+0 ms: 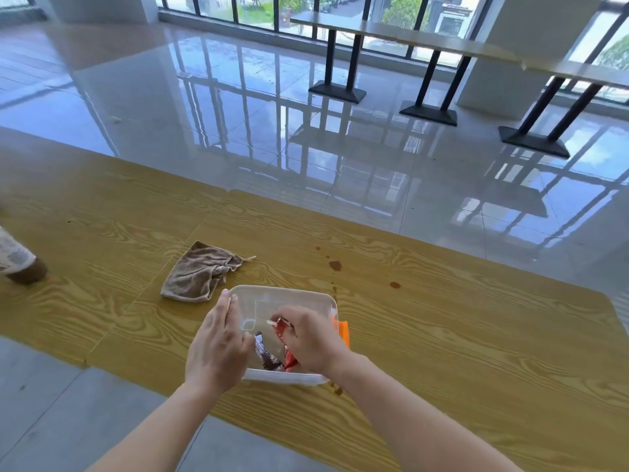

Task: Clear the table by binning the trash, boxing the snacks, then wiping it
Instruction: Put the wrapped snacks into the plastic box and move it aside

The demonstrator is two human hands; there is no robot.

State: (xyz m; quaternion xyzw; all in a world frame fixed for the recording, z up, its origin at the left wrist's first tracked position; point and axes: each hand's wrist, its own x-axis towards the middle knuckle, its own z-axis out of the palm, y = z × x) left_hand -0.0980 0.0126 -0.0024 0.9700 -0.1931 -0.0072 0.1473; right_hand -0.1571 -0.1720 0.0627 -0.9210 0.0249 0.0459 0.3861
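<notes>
A clear plastic box (299, 296) stands on the wooden table (476, 335) near its front edge. My left hand (218, 342) grips the box's left rim. Inside the box, my right hand (309, 338) is closed on a red snack packet (281, 327). A brown and silver snack wrapper (267, 354) lies on the box floor between my hands. An orange lid (343, 332) peeks out beside the box's right wall. A crumpled brown cloth (200, 272) lies just left of and behind the box.
Brown spill spots (335, 265) mark the table behind and right of the box, with one more (338, 390) by its front corner. A bottle with brown liquid (18, 264) stands at the far left edge. Glossy tiled floor and other tables lie beyond.
</notes>
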